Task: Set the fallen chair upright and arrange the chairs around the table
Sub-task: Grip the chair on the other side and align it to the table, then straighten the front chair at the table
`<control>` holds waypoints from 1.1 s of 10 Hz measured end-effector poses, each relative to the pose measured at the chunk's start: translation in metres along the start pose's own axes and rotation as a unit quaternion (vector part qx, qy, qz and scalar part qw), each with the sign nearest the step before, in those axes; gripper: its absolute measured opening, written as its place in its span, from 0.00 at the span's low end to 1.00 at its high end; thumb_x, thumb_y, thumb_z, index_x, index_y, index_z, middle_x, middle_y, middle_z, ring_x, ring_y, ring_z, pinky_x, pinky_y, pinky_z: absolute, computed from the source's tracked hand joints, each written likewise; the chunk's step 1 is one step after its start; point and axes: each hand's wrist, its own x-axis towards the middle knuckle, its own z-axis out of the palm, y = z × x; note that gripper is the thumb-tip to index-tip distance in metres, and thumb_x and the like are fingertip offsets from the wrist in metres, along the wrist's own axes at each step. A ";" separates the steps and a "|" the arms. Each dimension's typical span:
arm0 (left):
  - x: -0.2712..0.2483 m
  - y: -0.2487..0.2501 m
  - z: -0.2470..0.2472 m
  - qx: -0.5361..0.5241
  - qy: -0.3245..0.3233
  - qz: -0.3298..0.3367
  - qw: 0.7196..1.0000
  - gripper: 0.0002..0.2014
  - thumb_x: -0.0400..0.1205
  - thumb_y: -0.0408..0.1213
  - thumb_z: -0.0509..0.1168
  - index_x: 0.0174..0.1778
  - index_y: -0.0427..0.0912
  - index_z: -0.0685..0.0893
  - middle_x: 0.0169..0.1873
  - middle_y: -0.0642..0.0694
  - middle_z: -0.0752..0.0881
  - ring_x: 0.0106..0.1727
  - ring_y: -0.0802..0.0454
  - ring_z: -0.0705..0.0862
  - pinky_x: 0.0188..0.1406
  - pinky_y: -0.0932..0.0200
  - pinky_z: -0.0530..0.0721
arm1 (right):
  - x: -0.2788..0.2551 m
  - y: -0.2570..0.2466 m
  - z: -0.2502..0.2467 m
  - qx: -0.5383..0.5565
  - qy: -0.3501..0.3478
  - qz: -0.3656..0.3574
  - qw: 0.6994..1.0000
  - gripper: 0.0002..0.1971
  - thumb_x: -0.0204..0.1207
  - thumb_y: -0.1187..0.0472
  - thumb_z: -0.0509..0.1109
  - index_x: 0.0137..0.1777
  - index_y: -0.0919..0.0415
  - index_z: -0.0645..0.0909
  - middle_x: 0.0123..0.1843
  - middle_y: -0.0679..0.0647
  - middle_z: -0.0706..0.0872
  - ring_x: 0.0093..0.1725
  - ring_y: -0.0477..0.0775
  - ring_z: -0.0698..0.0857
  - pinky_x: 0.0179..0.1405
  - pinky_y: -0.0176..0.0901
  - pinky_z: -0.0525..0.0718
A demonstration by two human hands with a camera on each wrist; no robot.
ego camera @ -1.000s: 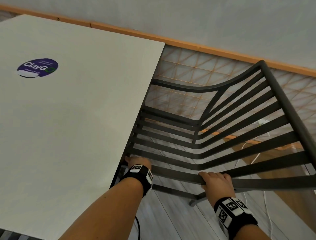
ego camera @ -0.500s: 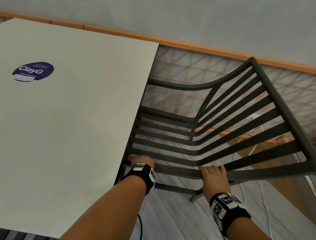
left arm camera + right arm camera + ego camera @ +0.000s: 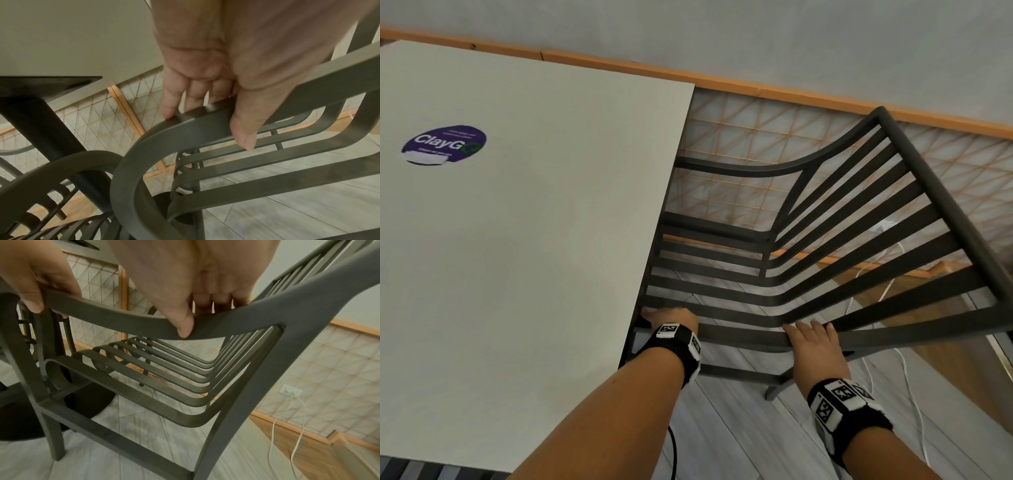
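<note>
A dark grey slatted chair (image 3: 935,192) stands upright at the right edge of the white table (image 3: 534,257), with the front of its seat under the tabletop. Both hands grip its near armrest (image 3: 123,319). My left hand (image 3: 671,317) holds the front end beside the table edge, thumb under the bar and fingers over it (image 3: 216,81). Farther back, where the armrest meets the backrest, my right hand (image 3: 813,342) holds the bar in the same way (image 3: 185,288).
The table's black pedestal (image 3: 41,121) and round base (image 3: 88,399) stand under the top. Another grey chair (image 3: 61,170) is under the table to the left. White cables (image 3: 296,426) hang from a wall socket (image 3: 290,391). A lattice wall panel (image 3: 756,144) runs behind.
The chair has edged slightly toward the table. Both hands keep the same hold on the armrest.
</note>
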 end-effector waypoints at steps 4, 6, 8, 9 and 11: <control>-0.079 0.003 -0.011 0.055 0.183 0.180 0.965 0.16 0.87 0.30 0.53 0.67 0.37 0.79 0.67 0.38 0.83 0.68 0.39 0.81 0.67 0.45 0.77 | -0.073 -0.037 -0.007 0.077 -0.074 -0.044 0.993 0.20 0.78 0.62 0.62 0.69 0.48 0.71 0.75 0.51 0.71 0.78 0.57 0.61 0.79 0.53 0.53; -0.153 -0.025 -0.026 -0.008 0.272 0.210 0.939 0.17 0.83 0.29 0.59 0.68 0.39 0.78 0.66 0.37 0.82 0.68 0.37 0.80 0.68 0.43 0.75 | -0.134 -0.062 -0.009 0.091 -0.141 -0.102 0.981 0.15 0.75 0.57 0.68 0.61 0.48 0.79 0.73 0.49 0.73 0.73 0.51 0.69 0.75 0.42 0.64; -0.260 -0.072 -0.012 -0.176 0.304 0.217 0.911 0.13 0.84 0.32 0.60 0.61 0.42 0.86 0.61 0.40 0.87 0.62 0.39 0.84 0.65 0.46 0.83 | -0.225 -0.073 -0.013 0.142 -0.281 -0.054 0.948 0.20 0.82 0.52 0.52 0.74 0.46 0.62 0.78 0.48 0.63 0.76 0.52 0.61 0.76 0.45 0.58; -0.321 -0.106 0.015 -0.156 0.349 0.213 0.899 0.13 0.85 0.32 0.59 0.61 0.43 0.86 0.61 0.41 0.86 0.61 0.40 0.84 0.61 0.49 0.82 | -0.302 -0.084 -0.023 0.151 -0.104 -0.102 0.978 0.09 0.72 0.46 0.70 0.50 0.32 0.80 0.63 0.43 0.82 0.64 0.41 0.77 0.61 0.23 0.65; -0.407 -0.213 0.072 -0.090 0.354 0.140 0.920 0.15 0.84 0.34 0.59 0.64 0.50 0.82 0.67 0.45 0.83 0.66 0.43 0.82 0.66 0.49 0.79 | -0.385 -0.121 -0.042 0.155 -0.014 -0.108 0.982 0.25 0.63 0.52 0.75 0.29 0.20 0.64 0.49 0.44 0.89 0.51 0.41 0.85 0.52 0.20 0.70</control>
